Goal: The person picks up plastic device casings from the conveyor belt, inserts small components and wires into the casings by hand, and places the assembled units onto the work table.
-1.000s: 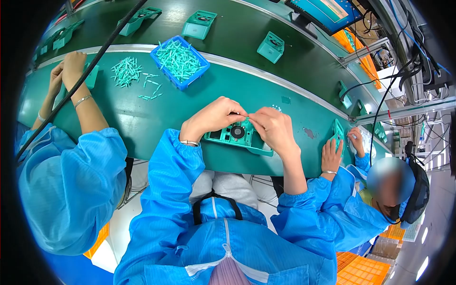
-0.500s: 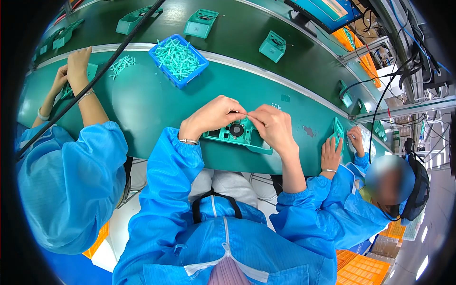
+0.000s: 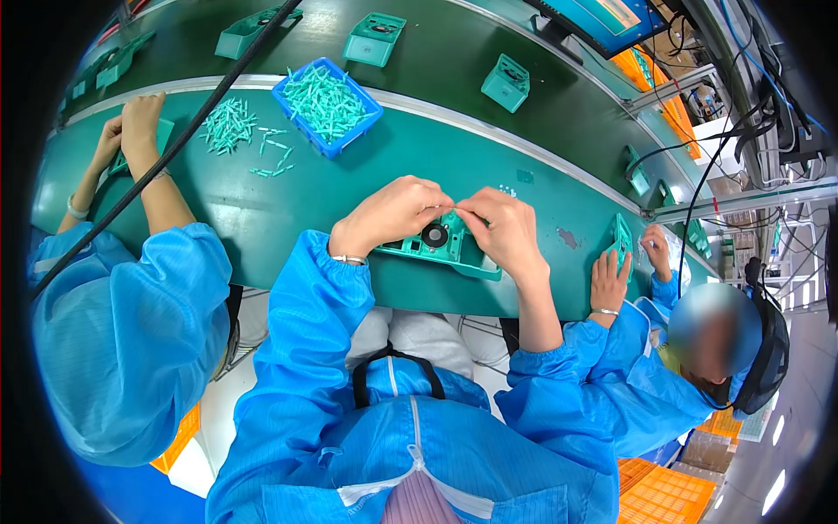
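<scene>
My left hand (image 3: pixel 394 211) and my right hand (image 3: pixel 504 229) meet fingertip to fingertip above a teal plastic housing (image 3: pixel 449 251). Each hand is closed in a pinch. Whatever lies between the fingertips is too small to make out. The housing rests on the green bench near its front edge, with a round black part (image 3: pixel 434 236) set in it that looks like a speaker. My hands cover the housing's far side. Just behind my right hand are several tiny white pieces (image 3: pixel 507 191).
A blue bin (image 3: pixel 330 150) holds many small teal plastic pieces; a loose pile (image 3: pixel 229 127) and scattered pieces lie left of it. More housings (image 3: pixel 374 39) sit on the dark belt beyond the metal rail. Co-workers' hands (image 3: pixel 142 131) work at both sides. A black cable crosses the left.
More loose teal pieces show on the bench left of the blue bin, in a larger pile and a scatter. My hands keep almost the same pinched pose over the housing.
</scene>
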### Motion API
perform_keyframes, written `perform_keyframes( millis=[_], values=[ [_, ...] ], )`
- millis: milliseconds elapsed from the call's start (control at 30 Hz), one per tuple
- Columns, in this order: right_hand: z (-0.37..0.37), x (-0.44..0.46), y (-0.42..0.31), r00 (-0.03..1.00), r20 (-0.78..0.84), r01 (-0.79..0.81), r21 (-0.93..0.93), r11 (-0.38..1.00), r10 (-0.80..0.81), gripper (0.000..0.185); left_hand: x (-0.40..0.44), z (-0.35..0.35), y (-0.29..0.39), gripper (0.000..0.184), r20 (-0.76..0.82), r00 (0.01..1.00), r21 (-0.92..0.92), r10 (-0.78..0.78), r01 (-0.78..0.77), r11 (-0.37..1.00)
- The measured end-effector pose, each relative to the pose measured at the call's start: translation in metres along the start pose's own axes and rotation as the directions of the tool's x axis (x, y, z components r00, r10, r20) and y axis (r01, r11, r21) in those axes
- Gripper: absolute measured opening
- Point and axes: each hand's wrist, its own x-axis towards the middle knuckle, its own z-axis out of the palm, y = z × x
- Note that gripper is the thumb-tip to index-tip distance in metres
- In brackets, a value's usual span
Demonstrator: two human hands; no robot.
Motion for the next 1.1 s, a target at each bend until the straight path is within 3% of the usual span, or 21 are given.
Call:
perform_keyframes(
  millis=[267, 467, 767, 933, 1100],
  values=[
    [0.0, 0.001, -0.002, 1.0, 0.005, 0.007, -0.025, 1.0, -0.007, 0.006, -0.003, 0.005, -0.005, 0.013, -0.048, 0.997, 0.082, 0.06, -0.056, 0.995],
    [-0.001, 0.003, 0.001, 0.999, 0.039, -0.007, -0.012, 1.0, 0.008, 0.005, -0.002, 0.0, -0.001, 0.015, -0.047, 0.999, 0.019, 0.019, -0.018, 1.0],
    [-0.005, 0.006, -0.004, 0.981, 0.11, -0.165, 0.021, 0.986, 0.162, 0.006, 0.003, -0.003, 0.0, 0.017, 0.011, 0.995, -0.069, -0.097, 0.097, 0.993],
    [-0.004, 0.011, 0.001, 0.932, 0.206, -0.331, 0.141, 0.933, 0.299, 0.006, 0.003, -0.002, -0.003, 0.017, 0.006, 0.99, -0.155, -0.144, 0.143, 0.978],
    [-0.002, 0.008, 0.001, 0.927, 0.197, -0.348, 0.147, 0.926, 0.318, 0.006, 0.004, -0.002, -0.003, 0.017, 0.026, 0.985, -0.198, -0.172, 0.174, 0.965]
  ],
)
